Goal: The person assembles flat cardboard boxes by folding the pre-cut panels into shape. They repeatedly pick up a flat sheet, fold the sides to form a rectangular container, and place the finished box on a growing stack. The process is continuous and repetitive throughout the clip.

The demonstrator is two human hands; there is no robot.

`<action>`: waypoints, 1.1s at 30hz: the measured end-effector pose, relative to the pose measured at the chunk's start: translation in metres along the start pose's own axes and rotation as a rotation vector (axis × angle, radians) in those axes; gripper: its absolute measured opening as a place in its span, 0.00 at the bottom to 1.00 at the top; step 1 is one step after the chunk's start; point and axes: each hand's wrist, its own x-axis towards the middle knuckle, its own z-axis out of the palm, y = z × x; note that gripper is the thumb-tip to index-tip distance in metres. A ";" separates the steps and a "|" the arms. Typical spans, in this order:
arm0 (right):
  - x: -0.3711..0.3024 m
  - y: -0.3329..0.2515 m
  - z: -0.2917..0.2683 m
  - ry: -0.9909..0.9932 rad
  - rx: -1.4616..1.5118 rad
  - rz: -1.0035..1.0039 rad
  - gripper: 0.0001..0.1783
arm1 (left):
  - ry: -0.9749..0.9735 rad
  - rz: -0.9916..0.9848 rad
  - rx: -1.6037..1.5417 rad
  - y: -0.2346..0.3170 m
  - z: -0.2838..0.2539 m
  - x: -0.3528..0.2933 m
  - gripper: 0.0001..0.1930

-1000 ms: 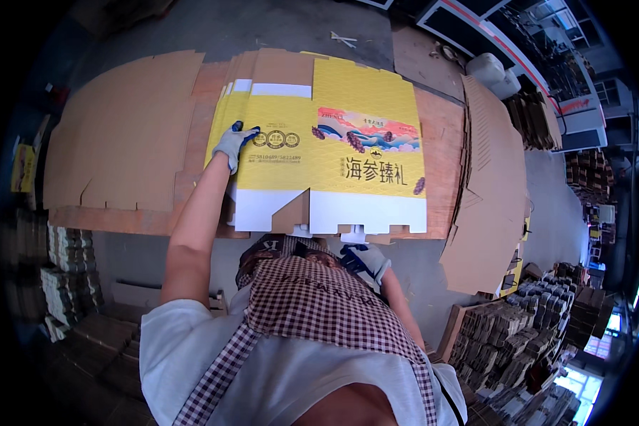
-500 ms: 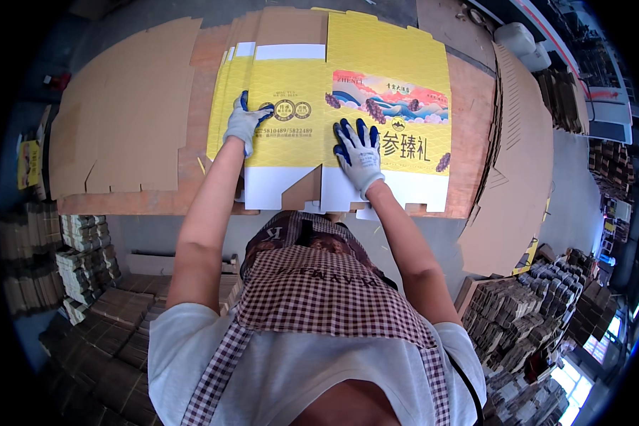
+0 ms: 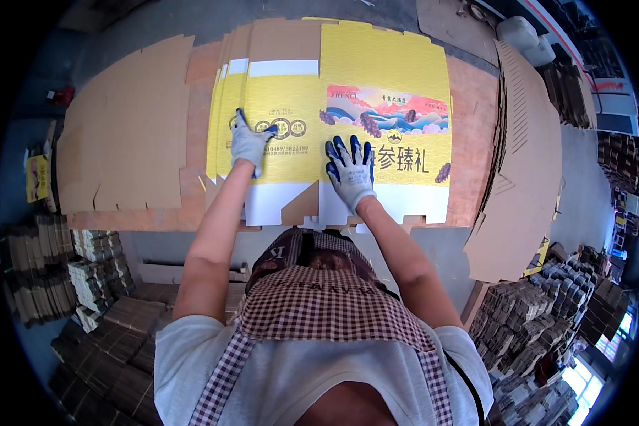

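The right hand, flat, unclenched, hides print on the yellow sheet beneath; over the sheet's left side, whether the left hand grips, I cannot tell.

Large dark characters stand on the carton, small lettering on its picture. Round emblems sit above printed digits. Dark letters cross the apron.
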 end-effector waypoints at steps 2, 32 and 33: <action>0.001 0.001 -0.005 -0.017 0.033 0.002 0.33 | -0.078 -0.055 -0.361 -0.006 -0.013 0.008 0.49; -0.192 0.040 -0.363 1.441 0.891 0.556 0.14 | -1.075 -0.136 -1.080 0.129 -0.046 -0.104 0.19; -0.203 0.041 -0.371 1.455 0.930 0.475 0.15 | -1.059 -0.191 -1.057 0.117 -0.035 -0.108 0.19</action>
